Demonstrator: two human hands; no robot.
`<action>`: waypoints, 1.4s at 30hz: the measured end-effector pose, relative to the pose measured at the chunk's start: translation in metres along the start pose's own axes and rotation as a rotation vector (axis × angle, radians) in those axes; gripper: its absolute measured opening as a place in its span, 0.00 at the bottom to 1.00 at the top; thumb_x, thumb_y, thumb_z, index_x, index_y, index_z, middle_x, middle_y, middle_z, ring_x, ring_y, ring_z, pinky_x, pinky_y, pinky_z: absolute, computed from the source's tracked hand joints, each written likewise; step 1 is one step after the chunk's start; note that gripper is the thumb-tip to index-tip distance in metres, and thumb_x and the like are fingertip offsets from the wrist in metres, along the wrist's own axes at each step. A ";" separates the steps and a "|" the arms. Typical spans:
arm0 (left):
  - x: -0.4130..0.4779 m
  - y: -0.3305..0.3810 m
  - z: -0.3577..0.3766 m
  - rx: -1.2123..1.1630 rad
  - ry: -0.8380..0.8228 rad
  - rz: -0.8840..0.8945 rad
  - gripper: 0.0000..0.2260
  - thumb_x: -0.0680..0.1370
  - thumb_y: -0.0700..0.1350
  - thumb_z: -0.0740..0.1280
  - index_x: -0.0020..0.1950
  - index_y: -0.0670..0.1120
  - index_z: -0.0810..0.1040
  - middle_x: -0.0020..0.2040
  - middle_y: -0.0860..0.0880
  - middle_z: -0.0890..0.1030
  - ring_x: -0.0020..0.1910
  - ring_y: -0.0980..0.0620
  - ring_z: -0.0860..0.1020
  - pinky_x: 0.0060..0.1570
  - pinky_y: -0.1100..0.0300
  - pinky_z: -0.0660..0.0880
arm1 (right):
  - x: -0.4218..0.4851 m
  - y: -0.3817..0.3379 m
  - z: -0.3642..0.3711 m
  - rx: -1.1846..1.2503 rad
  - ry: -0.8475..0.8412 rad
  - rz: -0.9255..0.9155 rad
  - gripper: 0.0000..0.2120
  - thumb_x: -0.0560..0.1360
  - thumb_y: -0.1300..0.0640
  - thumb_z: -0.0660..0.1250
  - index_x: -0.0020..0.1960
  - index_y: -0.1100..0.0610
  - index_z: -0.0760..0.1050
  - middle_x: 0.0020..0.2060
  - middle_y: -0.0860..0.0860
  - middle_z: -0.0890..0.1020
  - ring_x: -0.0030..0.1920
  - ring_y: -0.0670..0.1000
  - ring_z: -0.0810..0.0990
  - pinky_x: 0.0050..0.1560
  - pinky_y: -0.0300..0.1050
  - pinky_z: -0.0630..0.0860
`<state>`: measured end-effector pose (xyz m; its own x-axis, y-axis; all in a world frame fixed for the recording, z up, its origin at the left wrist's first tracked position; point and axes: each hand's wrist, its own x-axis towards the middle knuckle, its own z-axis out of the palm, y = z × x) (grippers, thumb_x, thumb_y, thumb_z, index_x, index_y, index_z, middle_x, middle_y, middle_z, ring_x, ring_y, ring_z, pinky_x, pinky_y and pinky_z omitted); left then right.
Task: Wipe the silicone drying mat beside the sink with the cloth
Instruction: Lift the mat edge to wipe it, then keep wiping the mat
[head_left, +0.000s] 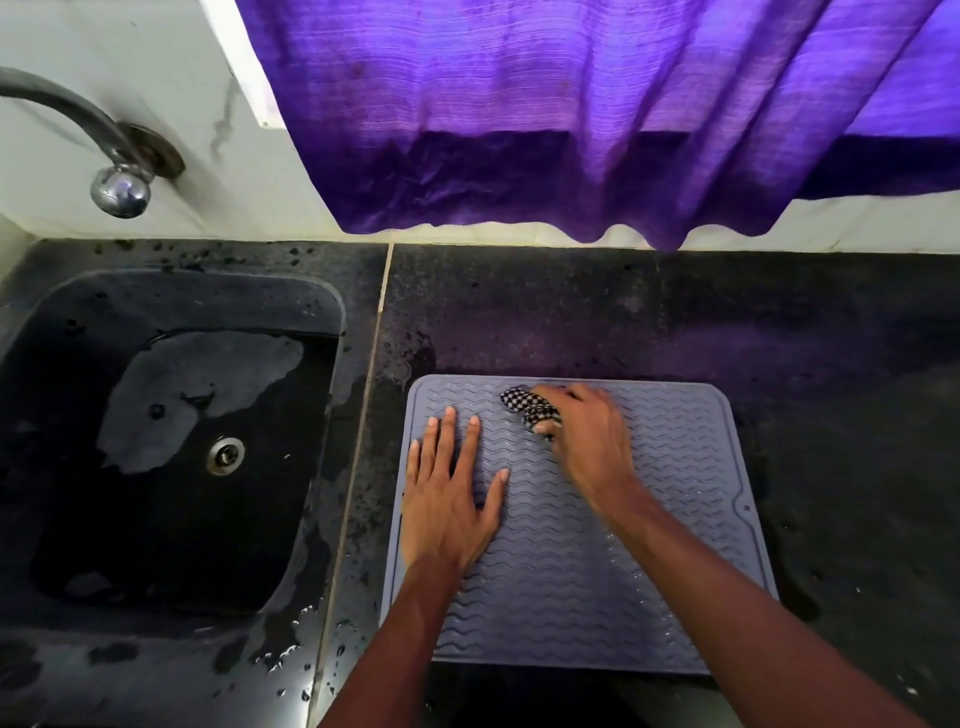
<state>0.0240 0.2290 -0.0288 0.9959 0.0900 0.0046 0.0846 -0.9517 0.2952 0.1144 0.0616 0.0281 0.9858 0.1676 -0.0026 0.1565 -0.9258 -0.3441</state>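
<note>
Here left hand (447, 499) presses mat (675, 467) flat; right hand (587, 431) grips cloth (527, 405).

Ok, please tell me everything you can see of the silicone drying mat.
The silicone drying mat is grey-lilac and square, with rounded corners, a raised rim and rows of wavy ridges; a small tab outline with a hole marks its right edge. It lies flat on the dark counter, right of the sink. A few wet glints show near its right side. The left hand lies flat on its left part; the right hand grips a checked cloth against its far part.
</note>
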 end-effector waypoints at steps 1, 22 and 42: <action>0.000 0.000 0.000 -0.001 0.002 0.002 0.33 0.82 0.66 0.50 0.83 0.51 0.51 0.83 0.49 0.49 0.82 0.49 0.48 0.80 0.49 0.48 | 0.002 -0.001 -0.001 -0.011 -0.013 0.002 0.28 0.70 0.61 0.74 0.67 0.45 0.74 0.55 0.52 0.80 0.56 0.56 0.75 0.53 0.50 0.76; -0.013 -0.029 -0.009 -0.089 0.174 0.145 0.26 0.83 0.55 0.57 0.76 0.39 0.69 0.77 0.44 0.68 0.76 0.47 0.67 0.72 0.48 0.69 | 0.005 -0.047 0.010 0.005 -0.042 0.016 0.25 0.71 0.56 0.74 0.65 0.43 0.74 0.53 0.50 0.81 0.55 0.55 0.79 0.51 0.48 0.77; -0.012 -0.030 -0.010 -0.210 0.201 0.131 0.23 0.81 0.50 0.60 0.72 0.39 0.74 0.72 0.43 0.75 0.73 0.48 0.71 0.69 0.48 0.73 | 0.025 -0.102 0.014 -0.024 -0.123 -0.079 0.23 0.74 0.58 0.71 0.66 0.43 0.75 0.53 0.53 0.80 0.56 0.57 0.77 0.52 0.52 0.77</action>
<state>0.0096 0.2595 -0.0286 0.9702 0.0466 0.2378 -0.0729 -0.8797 0.4699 0.1222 0.1644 0.0502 0.9558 0.2795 -0.0915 0.2366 -0.9155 -0.3254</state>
